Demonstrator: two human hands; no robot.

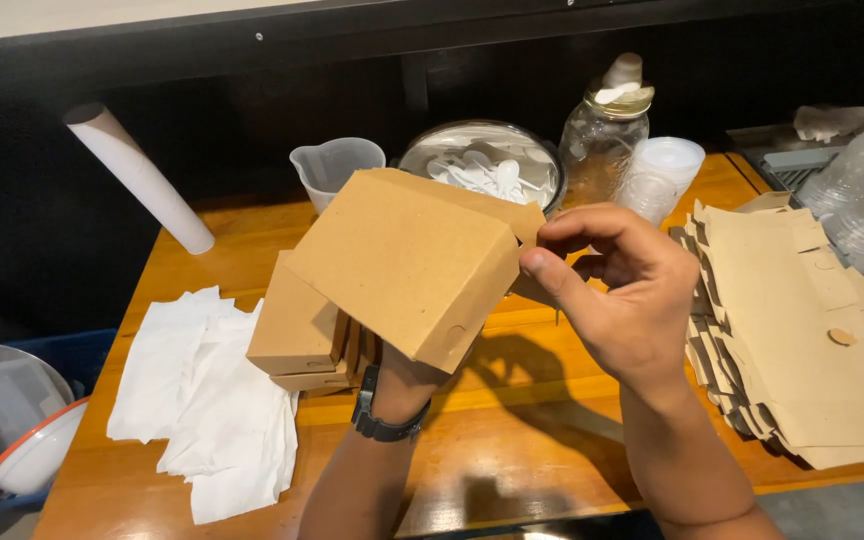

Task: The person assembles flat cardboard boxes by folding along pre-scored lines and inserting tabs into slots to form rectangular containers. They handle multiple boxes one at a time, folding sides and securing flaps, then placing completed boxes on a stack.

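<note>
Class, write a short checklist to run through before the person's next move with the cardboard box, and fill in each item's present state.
1. Cardboard box held off the table: ok.
2. Left hand supporting it from beneath: ok, though mostly hidden.
3. Right hand pinching the side flap: ok.
4. Flap fully tucked in: cannot tell.
5. Flat box blanks within reach on the right: ok.
6. Folded boxes stacked on the wooden table: ok.

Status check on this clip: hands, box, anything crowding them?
Left hand under kraft box, mostly hidden. Right hand pinching its side flap. Folded boxes close behind.
</note>
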